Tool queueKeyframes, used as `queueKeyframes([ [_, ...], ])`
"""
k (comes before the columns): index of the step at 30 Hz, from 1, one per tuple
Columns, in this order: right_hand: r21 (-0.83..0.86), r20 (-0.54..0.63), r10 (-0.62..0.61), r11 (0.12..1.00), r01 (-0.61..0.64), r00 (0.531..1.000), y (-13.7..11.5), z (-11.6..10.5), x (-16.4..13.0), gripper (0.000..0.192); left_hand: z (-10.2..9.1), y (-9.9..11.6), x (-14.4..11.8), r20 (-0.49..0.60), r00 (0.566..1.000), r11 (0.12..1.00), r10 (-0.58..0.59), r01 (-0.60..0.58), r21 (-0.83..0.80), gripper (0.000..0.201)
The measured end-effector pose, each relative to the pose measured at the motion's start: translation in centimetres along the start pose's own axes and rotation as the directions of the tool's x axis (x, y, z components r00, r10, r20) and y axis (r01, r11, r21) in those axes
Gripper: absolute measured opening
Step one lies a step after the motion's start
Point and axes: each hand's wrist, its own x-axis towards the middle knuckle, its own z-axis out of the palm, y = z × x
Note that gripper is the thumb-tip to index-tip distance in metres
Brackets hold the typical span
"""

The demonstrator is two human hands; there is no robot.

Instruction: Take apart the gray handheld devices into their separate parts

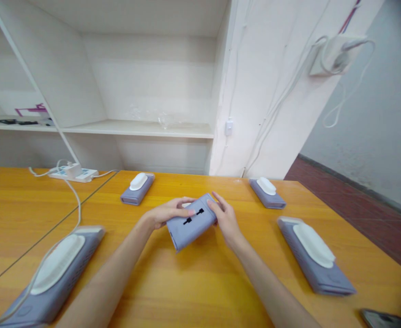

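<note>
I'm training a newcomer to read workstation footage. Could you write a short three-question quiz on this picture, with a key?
1. Count: how many lavender-grey boxes topped with white oval pads lie on the orange-brown wood-grain table?

2. True or false: the left hand and right hand both touch the lavender-grey rectangular box with black markings.

3. Choose: on which side of the table, as the person sees it, is the white rectangular power strip?
A) Left
B) Centre
C) Right

Key: 1. Four; 2. True; 3. A
</note>
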Motion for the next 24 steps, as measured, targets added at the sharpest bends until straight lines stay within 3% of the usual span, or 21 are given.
queueKeyframes([
  [3,0.326,0.047,0.241,0.914,-0.243,0.969,-0.6,0.0,0.1,0.059,-0.8,0.0,0.6,-0.204,0.975,0.961,0.085,-0.134,-0.242,0.058],
  [5,0.455,0.092,0.242,0.853,-0.257,0.966,-0.9,0.4,-0.2,0.053,-0.7,-0.2,1.3,-0.333,0.933,0.900,0.139,-0.259,-0.351,0.058],
  [8,0.454,0.119,0.239,0.850,-0.267,0.964,-1.0,0.8,-0.8,0.046,0.2,-0.5,2.6,-0.589,0.780,0.815,0.212,-0.474,-0.333,0.049],
  [10,0.404,0.171,0.264,0.860,-0.312,0.949,-0.9,1.0,-1.3,0.044,0.7,-0.5,3.3,-0.720,0.668,0.786,0.190,-0.543,-0.296,0.046],
  [13,0.340,0.384,0.297,0.835,-0.433,0.874,-0.9,1.3,-2.2,0.046,0.8,-0.2,4.1,-0.788,0.599,0.775,0.144,-0.563,-0.287,0.049],
  [15,0.310,0.481,0.314,0.812,-0.494,0.818,-0.7,1.6,-2.8,0.047,0.9,0.0,4.3,-0.783,0.602,0.784,0.156,-0.558,-0.273,0.052],
  [20,0.206,0.546,0.379,0.803,-0.559,0.747,-0.3,2.2,-3.7,0.051,1.8,-0.5,4.7,-0.642,0.740,0.887,0.199,-0.415,-0.203,0.061],
  [24,0.212,0.595,0.349,0.801,-0.560,0.724,-0.3,2.0,-3.7,0.051,1.9,-0.4,4.8,-0.661,0.707,0.896,0.251,-0.429,-0.118,0.062],
])
